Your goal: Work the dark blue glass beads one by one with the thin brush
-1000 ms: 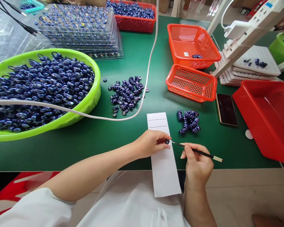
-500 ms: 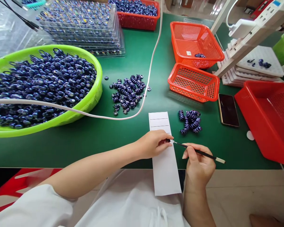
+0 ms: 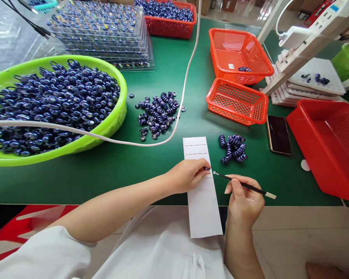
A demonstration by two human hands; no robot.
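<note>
Over a white paper strip with printed lines [image 3: 205, 209], my left hand [image 3: 190, 176] pinches a small glossy dark-blue piece [image 3: 206, 168] between thumb and fingers. Most of that piece is hidden. My right hand [image 3: 246, 199] grips a slim black pen-like tool [image 3: 251, 187] with a pale rear end. The tool's small whitish tip points left, just short of my left fingertips, with a narrow gap between. Right of the strip lies a heap of dark-blue ridged coils [image 3: 234, 148]. Another pile of similar dark-blue pieces [image 3: 158, 112] sits beyond the strip to the left.
A lime-green basket [image 3: 120, 104] full of dark-blue looped pieces fills the left. A white cable [image 3: 151, 145] crosses the green table. Orange baskets [image 3: 238, 101], a phone [image 3: 279, 134] and a red bin [image 3: 320, 155] are at right. Stacked clear trays [image 3: 148, 58] stand behind.
The tool's tip, earlier at my left fingertips, is now slightly apart from them. The piece in my left fingers has shifted or turned a little. The camera view has moved slightly.
</note>
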